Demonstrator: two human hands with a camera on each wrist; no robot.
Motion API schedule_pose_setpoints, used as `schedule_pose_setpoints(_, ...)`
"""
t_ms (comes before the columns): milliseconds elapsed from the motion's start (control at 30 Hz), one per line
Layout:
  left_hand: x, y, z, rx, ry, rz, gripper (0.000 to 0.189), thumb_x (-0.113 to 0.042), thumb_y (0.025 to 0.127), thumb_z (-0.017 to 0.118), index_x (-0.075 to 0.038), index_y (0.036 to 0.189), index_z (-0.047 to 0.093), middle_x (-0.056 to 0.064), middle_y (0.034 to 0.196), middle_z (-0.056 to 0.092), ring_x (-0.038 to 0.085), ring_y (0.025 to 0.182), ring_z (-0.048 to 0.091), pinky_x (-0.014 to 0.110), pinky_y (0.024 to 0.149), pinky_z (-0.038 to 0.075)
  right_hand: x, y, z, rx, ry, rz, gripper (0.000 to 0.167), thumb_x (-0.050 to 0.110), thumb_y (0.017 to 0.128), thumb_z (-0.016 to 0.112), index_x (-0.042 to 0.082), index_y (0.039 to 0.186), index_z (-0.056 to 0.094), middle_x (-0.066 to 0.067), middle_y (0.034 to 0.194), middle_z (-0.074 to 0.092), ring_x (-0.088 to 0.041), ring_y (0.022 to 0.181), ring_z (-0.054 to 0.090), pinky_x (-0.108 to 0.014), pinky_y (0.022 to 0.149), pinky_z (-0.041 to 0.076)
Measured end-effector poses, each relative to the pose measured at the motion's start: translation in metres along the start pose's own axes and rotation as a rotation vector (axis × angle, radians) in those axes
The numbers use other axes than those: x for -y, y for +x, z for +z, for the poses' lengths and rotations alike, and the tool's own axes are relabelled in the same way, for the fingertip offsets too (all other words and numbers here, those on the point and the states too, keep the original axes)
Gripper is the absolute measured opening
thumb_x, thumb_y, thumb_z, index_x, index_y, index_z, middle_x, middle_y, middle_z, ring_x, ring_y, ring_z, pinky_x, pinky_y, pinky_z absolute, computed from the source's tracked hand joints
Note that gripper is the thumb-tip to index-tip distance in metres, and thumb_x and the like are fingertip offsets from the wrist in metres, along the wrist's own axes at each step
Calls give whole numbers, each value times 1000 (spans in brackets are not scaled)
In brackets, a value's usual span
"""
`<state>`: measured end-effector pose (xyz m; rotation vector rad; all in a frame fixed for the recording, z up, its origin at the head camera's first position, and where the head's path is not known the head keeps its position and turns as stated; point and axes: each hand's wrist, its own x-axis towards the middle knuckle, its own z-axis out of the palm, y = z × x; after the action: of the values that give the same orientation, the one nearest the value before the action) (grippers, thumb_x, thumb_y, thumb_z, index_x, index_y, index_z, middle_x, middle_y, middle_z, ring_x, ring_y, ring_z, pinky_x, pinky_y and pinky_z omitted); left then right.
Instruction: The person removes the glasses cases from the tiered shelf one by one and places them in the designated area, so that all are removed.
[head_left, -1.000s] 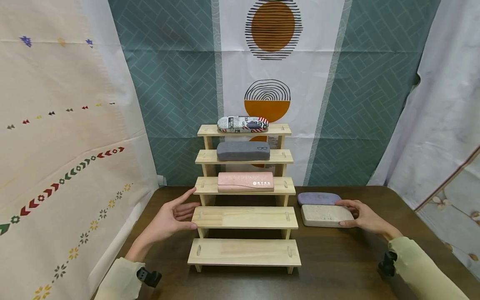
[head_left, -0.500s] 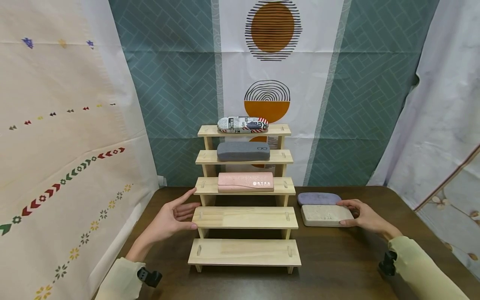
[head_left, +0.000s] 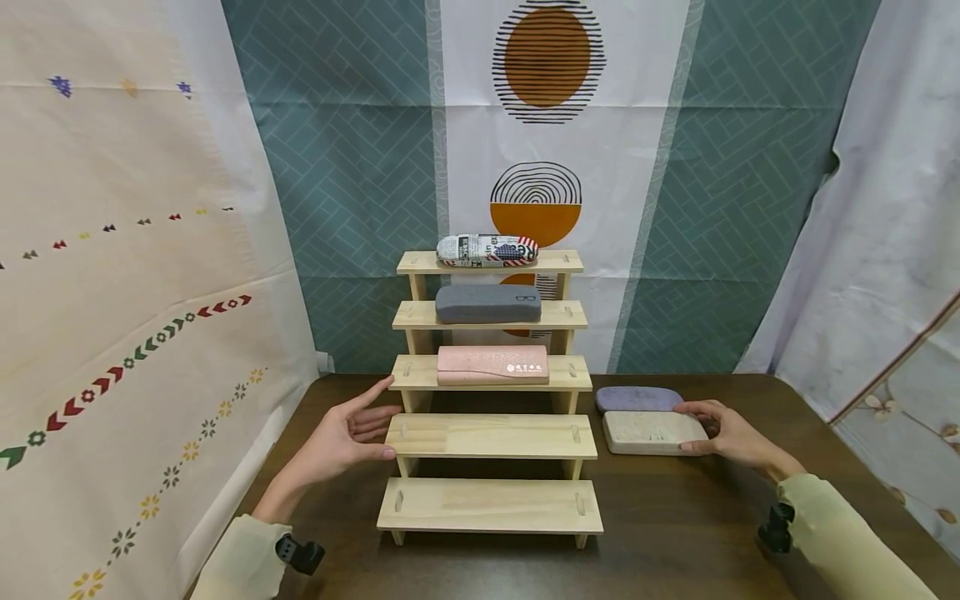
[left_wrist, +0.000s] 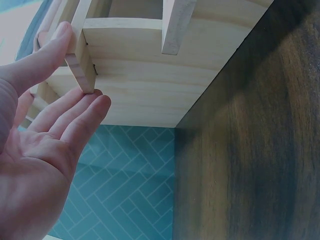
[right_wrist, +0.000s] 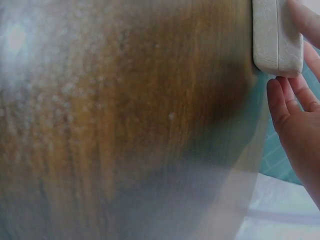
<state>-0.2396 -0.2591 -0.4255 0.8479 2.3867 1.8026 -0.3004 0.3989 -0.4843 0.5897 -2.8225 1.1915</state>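
On the dark wooden table stands a stepped wooden display rack (head_left: 491, 504) with several shelves. My left hand (head_left: 337, 442) holds its left side, the thumb at the end of the second shelf from below and the index finger reaching the shelf above. In the left wrist view the plank's end lies between thumb and fingers of the left hand (left_wrist: 55, 110). To the right of the rack lies a beige glasses case (head_left: 651, 433). My right hand (head_left: 738, 437) grips its right end, thumb at the front and fingers behind. A purple glasses case (head_left: 637, 398) lies just behind it.
On the upper shelves sit a newspaper-print glasses case (head_left: 486, 250), a grey-blue one (head_left: 487, 304) and a pink one (head_left: 492, 365). Patterned cloths hang at the left, back and right. The table (head_left: 675, 533) extends in front of the rack and to both sides.
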Motion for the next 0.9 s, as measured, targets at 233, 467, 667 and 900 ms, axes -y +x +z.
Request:
schedule_pose_setpoints(233,0,0,0,-3,4,2,107,4,81,89,-16,168,31,30,147,55,42,135,55,44,104,53,-1,0,-1,6,-7,1,67,21,82,90,-2,139,63,-20,130,58,-31,113,53,-28,88,51)
schedule_pose_setpoints(467,0,0,0,-4,0,-2,107,5,81,89,-17,168,31,30,147,55,42,135,55,44,104,53,0,0,-1,5,-11,14,67,22,82,90,-2,139,63,-21,131,58,-33,115,53,-30,89,51)
schedule_pose_setpoints(667,1,-1,0,-8,8,-7,107,4,80,89,-18,168,31,29,147,56,41,135,56,40,104,53,1,-1,1,4,-10,24,68,22,82,90,-1,140,63,-20,133,57,-32,115,52,-34,90,52)
schedule_pose_setpoints(900,1,0,0,-2,5,-5,107,4,81,89,-18,168,31,29,147,55,42,135,56,42,104,53,7,-7,-2,-42,-36,-8,67,19,83,91,-3,139,63,-21,134,56,-36,114,54,-33,87,54)
